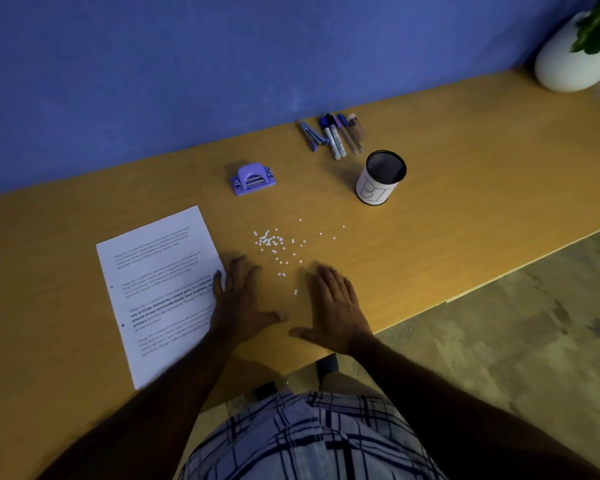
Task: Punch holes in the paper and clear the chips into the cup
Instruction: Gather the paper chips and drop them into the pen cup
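Resting spread flat on the tabletop (pixel 465 209), left hand (pixel 239 301) and right hand (pixel 334 304) bracket the paper chips (pixel 269 240) scattered just beyond them; the mesh cup (pixel 378 183) stands farther right, nearer the right hand.

Office workstation: wooden desk (pixel 465 209) against blue partition (pixel 153 81); behind mesh cup (pixel 380 178), markers (pixel 336 136) and stapler (pixel 310 135); left of cup, hole punch (pixel 253 178); far right, potted plant (pixel 575 53).

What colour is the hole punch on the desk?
Light purple, lilac; the hole punch shows best in the head view, the only one given.
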`<state>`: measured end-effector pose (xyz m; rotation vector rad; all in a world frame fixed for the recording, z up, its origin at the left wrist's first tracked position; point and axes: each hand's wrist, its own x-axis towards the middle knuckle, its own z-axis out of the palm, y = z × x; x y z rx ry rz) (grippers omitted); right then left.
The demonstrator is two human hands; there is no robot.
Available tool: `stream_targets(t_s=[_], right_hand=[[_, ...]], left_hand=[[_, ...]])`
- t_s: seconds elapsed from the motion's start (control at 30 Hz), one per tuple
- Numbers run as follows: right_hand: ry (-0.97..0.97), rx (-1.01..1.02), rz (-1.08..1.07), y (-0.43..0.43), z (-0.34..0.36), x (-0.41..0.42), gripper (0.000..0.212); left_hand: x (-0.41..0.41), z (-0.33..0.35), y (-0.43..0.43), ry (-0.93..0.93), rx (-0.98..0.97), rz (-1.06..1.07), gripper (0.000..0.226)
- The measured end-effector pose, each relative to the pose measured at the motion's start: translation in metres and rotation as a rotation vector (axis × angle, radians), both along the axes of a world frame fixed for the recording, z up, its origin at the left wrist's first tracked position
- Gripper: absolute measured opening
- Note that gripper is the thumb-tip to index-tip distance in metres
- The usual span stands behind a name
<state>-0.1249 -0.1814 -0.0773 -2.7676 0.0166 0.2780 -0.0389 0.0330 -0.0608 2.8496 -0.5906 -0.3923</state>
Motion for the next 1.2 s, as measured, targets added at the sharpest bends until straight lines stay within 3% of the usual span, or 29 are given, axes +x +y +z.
stream_targets(t_s=[0.13, 0.33, 0.53, 0.7, 0.77, 0.9, 1.03, 1.2], right_hand=[[0.018, -0.072, -0.039, 0.021, -0.005, 0.007, 0.132], [-0.024, -0.068, -0.099, 0.025, -0.008, 0.018, 0.129], [-0.043, 0.004, -0.209, 0.029, -0.012, 0.027, 0.119], [-0.075, 0.022, -0.325, 0.002, -0.008, 0.043, 0.118], [-0.09, 0.037, -0.399, -0.018, -0.004, 0.051, 0.117], [-0.019, 0.06, -0.463, -0.047, 0.0, 0.07, 0.123], [0.054, -0.061, -0.308, -0.045, -0.002, 0.086, 0.123], [0.055, -0.132, 0.057, -0.021, -0.007, 0.083, 0.118]], left_hand=[[0.012, 0.004, -0.006, 0.059, 0.094, 0.011, 0.12], [0.025, 0.012, -0.007, -0.039, 0.1, 0.023, 0.09], [0.036, 0.013, 0.004, -0.107, -0.128, -0.006, 0.039], [0.036, 0.015, 0.004, -0.07, -0.269, -0.079, 0.02], [0.039, 0.011, 0.002, -0.071, -0.258, -0.071, 0.027], [0.051, 0.005, -0.006, 0.029, -0.09, -0.002, 0.074], [0.062, -0.002, -0.008, -0.019, 0.082, -0.046, 0.101], [0.075, -0.003, -0.005, -0.083, 0.188, -0.096, 0.117]])
